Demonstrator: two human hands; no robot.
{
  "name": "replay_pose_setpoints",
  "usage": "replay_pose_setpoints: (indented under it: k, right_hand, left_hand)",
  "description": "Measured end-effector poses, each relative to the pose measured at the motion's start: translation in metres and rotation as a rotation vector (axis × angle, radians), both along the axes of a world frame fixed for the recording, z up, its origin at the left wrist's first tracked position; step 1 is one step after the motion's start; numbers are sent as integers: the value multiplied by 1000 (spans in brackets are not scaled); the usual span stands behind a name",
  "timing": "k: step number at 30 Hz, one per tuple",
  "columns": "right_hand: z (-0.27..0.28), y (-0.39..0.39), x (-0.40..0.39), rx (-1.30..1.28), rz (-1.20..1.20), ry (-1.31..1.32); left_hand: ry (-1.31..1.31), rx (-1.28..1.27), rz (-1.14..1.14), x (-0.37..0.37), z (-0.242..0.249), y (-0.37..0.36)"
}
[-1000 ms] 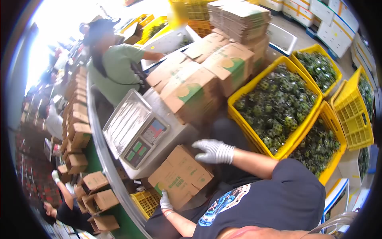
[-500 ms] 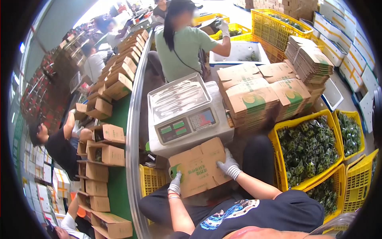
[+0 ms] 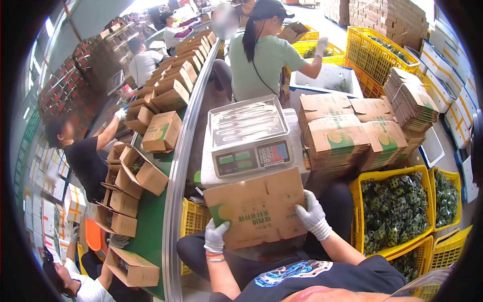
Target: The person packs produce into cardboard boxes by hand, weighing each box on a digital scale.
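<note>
Brown cardboard, folded flat, made the box [image 3: 256, 214] that hung between two gloved hands above the lap, just in front of the weighing scale [image 3: 251, 161]. The left hand [image 3: 216, 236] was clamped on its lower left corner, thumb on the printed face; the right hand [image 3: 314, 219] was closed on its right edge, though the fingers behind the board were hidden. Holding it well seemed to call for an even grip on both sides, thumbs pressing lightly near the edges so that the panels would not buckle along their creases, and the upper edge kept off the scale's buttons. To the right, a yellow crate [image 3: 356, 201] was heaped with green fruit [image 3: 395, 211] in clear wrapping, and a smaller-looking crate [image 3: 458, 196] beside it held more. Beyond the scale, a white foam box [image 3: 309, 80] had a little greenery [image 3: 343, 85] inside. Across the metal rail, open boxes stood on the green belt [image 3: 151, 221]; something dark green showed in one box [image 3: 152, 178], while other insides were too shadowed to tell.
</note>
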State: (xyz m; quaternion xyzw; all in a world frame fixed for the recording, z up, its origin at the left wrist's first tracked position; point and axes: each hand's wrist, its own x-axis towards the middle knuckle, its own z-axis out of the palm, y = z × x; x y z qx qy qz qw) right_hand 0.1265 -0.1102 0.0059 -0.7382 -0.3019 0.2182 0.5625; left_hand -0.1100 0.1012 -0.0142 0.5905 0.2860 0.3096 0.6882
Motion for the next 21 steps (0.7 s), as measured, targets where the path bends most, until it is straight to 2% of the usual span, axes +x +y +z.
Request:
replay_pose_setpoints:
  k: [1, 2, 5, 6, 7, 9, 11, 12, 15, 16, 18, 21]
  right_hand:
    - [13, -2, -1, 26, 3, 0]
    - [22, -3, -2, 51, 6, -2]
    - [3, 2, -1, 192, -20, -11]
    - [3, 6, 0, 241, -10, 28]
    - [2, 10, 0, 288, -1, 69]
    - [-3, 17, 1, 302, -51, 93]
    - [-7, 23, 5, 261, -79, 141]
    - [-2, 23, 5, 265, -51, 185]
    - [27, 22, 12, 271, 46, 315]
    - [31, 17, 21, 184, 139, 316]
    - [35, 15, 42, 169, 277, 351]
    - [26, 17, 62, 215, 427, 345]
  left_hand:
    - [-129, -185, 5, -4, 3, -3]
    - [-118, -125, -17, -10, 0, 0]
    - [232, 325, 63, -1, -6, 1]
    - [333, 745, -93, -1, -10, 9]
    - [831, 1352, -216, 3, -12, 6]
    - [348, 981, -173, 0, -24, 7]
    - [69, 593, -87, 1, -26, -5]
    - [-66, 396, -42, 2, -20, -13]
    - [-255, 140, -8, 5, -4, -31]
    - [-252, 109, -3, 5, 0, -35]
    - [-258, 46, 22, 8, 6, -42]
    - [-130, 264, 43, 11, 1, -41]
